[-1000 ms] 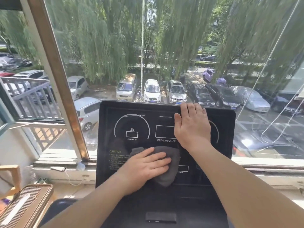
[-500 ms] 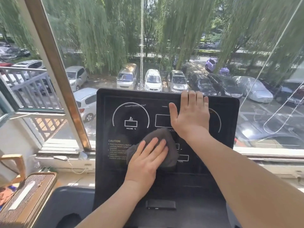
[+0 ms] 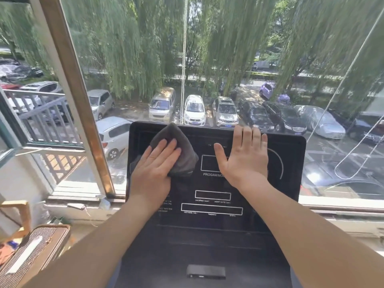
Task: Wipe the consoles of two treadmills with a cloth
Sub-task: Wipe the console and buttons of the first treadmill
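Item 1, console (image 3: 216,183): a black panel at centre frame, backed against the window (image 3: 228,59). We judge this the first of the two treadmills. No second one is in view.

Item 2, cloth (image 3: 180,150): grey and bunched, lying on the console's upper left, its tip reaching the top edge.

Item 3, left hand (image 3: 152,173): laid flat on the cloth with fingers straight and close together, gripping nothing. We take it that the flat palm spreads pressure so the cloth drags evenly across the panel.

Item 4, right hand (image 3: 246,161): fingers straight and slightly spread, flat on the bare console right of centre, fingertips at the top edge. It holds nothing. We judge that it steadies the panel against the wiping.

Item 5, obscured matter: the cloth and left hand cover whatever is printed at the upper left. The left wrist cuts off the small text. The right hand cuts short the "PROGAM/MO" label and hides part of the curved line. We cannot identify the small black piece (image 3: 205,271) at bottom centre.
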